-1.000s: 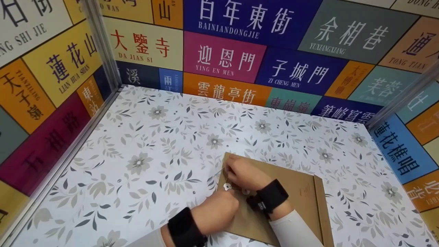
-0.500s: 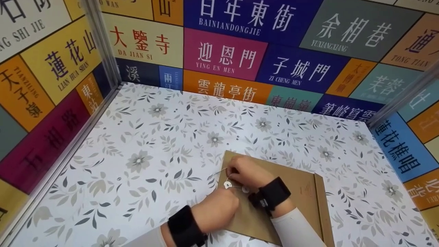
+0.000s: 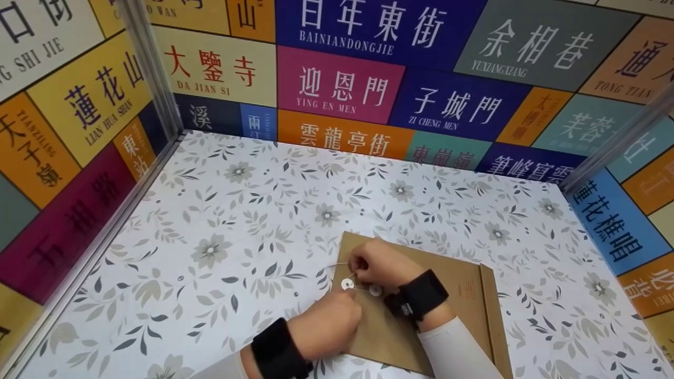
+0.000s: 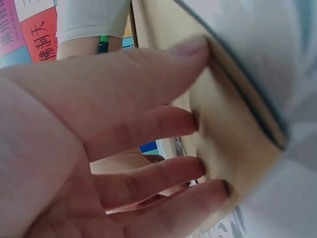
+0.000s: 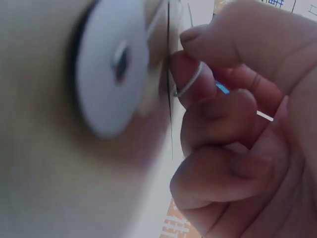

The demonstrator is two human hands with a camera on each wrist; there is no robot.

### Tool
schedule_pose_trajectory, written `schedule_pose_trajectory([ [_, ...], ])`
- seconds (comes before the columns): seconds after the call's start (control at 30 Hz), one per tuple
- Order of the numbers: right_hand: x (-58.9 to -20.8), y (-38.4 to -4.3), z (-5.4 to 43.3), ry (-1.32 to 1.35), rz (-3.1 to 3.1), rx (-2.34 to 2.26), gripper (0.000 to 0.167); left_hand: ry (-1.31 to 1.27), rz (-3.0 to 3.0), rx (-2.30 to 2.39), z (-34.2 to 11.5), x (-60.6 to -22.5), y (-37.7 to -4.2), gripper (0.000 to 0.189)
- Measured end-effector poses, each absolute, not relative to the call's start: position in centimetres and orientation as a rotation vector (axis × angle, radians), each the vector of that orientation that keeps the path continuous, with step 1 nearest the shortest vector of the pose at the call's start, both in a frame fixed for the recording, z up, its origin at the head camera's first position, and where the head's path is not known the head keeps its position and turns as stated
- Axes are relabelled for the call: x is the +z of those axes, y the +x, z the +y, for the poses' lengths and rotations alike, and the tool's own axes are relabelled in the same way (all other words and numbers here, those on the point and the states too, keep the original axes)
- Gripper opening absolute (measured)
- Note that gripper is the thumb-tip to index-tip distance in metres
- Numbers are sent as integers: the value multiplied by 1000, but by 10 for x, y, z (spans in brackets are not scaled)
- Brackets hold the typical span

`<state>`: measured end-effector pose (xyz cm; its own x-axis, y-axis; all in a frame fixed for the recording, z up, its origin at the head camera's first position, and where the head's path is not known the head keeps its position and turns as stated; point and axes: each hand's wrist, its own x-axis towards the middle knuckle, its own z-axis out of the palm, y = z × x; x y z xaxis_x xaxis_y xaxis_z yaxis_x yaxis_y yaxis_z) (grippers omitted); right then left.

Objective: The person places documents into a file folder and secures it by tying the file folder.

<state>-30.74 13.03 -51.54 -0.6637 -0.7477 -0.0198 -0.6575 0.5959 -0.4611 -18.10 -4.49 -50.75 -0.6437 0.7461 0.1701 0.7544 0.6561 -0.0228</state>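
Observation:
A brown paper envelope (image 3: 447, 305) lies flat on the table at front centre. Two round paper buttons sit near its left side: a white button (image 3: 347, 284) and, partly behind the right hand, a second button (image 3: 375, 290). Between thumb and index finger, the right hand (image 3: 387, 263) pinches a thin pale string (image 5: 190, 82) just above the white button; its other fingers curl in. The string's loose end trails past the envelope's left edge. Below the buttons, the left hand (image 3: 329, 323) presses its fingertips on the envelope, its thumb (image 4: 190, 47) close to the edge.
White floral-patterned cloth (image 3: 210, 205) covers the table. Panels with street names form a back wall (image 3: 342, 84) and side walls, and a metal-coloured corner strip (image 3: 152, 68) runs down at the left. The envelope has a folded strip (image 3: 493, 316) along its right side.
The right hand has shifted slightly right with the string, drawing it out from the white button. The left hand stays at about the same place on the envelope.

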Motion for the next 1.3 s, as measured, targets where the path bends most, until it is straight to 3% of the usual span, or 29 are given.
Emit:
schedule_pose_trajectory([
  [0.43,-518,-329,186,-837,2763,-731,16,-1106,-2719,-174,-50,-518,-191,9],
  [0.87,-526,-333,199,-627,2771,-886,14,-1135,-2884,-451,-73,-510,-215,25],
  [1.03,-524,-332,197,-600,2776,-850,16,-1122,-2911,-381,-73,-511,-215,29],
  [1.3,-510,-315,182,-777,2784,-531,26,-1131,-2700,-147,-66,-515,-209,17],
])
